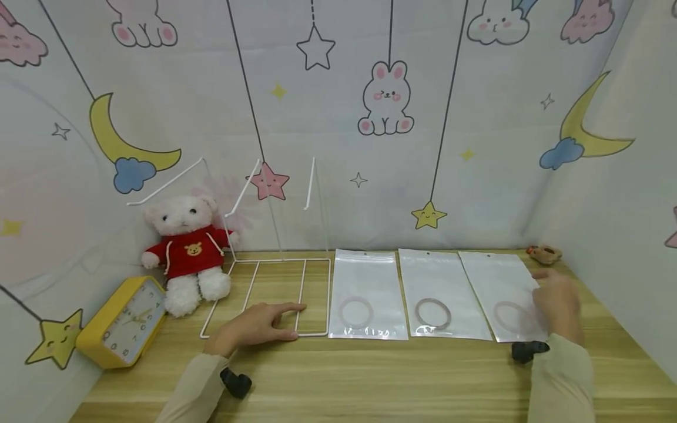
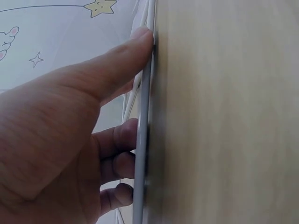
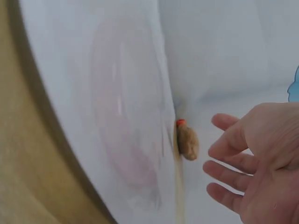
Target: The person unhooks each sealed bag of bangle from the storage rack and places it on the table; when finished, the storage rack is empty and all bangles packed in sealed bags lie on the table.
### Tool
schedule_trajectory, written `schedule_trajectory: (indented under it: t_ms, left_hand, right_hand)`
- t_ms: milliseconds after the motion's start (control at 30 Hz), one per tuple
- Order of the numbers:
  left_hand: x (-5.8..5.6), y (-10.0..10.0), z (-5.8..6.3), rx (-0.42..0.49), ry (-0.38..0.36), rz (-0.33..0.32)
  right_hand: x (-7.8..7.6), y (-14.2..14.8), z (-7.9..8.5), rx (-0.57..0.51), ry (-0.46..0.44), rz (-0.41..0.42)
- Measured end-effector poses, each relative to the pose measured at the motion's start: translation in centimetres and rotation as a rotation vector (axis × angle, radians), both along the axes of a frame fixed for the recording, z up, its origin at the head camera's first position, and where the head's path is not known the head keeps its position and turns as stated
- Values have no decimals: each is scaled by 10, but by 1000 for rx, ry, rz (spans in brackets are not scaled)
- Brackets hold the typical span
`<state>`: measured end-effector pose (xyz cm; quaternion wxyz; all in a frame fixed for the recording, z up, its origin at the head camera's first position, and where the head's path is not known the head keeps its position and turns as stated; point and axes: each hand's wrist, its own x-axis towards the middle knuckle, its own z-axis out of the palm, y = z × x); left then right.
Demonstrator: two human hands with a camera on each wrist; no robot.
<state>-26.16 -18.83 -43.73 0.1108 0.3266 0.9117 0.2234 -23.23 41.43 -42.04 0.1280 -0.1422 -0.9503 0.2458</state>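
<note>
Toward the left of the table stands a white wire rack (image 1: 329, 294) with three upward-slanting prongs. My left hand (image 1: 259, 325) rests over its front part, index finger stretched out and thumb touching the front bar (image 2: 144, 107). Three white pouches with clear fronts lie in a row: the left pouch (image 1: 365, 276) with a pale pink ring, the middle pouch (image 1: 439, 273) with a darker ring (image 1: 433, 314), and the right pouch (image 1: 494, 276) with a pink ring (image 3: 105, 93). Beside the right pouch's right edge is my right hand (image 1: 559, 302), its fingers loosely bent and holding nothing.
Behind the right hand sits a small brown figure with a red part (image 1: 545, 254). At left are a white teddy bear (image 1: 185, 252) in a red hoodie and a yellow clock (image 1: 124, 320). A printed curtain (image 1: 338, 117) closes off the back and sides.
</note>
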Motion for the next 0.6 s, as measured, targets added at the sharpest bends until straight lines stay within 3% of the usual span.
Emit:
schedule_trajectory:
  t_ms: [167, 433, 600]
  left_hand:
    - [-6, 2, 4, 1, 13, -29]
    - [-13, 2, 1, 80, 9, -69]
    - [-19, 5, -1, 106, 104, -26]
  right_hand:
    - [-2, -8, 7, 4, 37, 38]
    - [-12, -25, 3, 6, 125, 220]
    - [-23, -39, 1, -10, 163, 329]
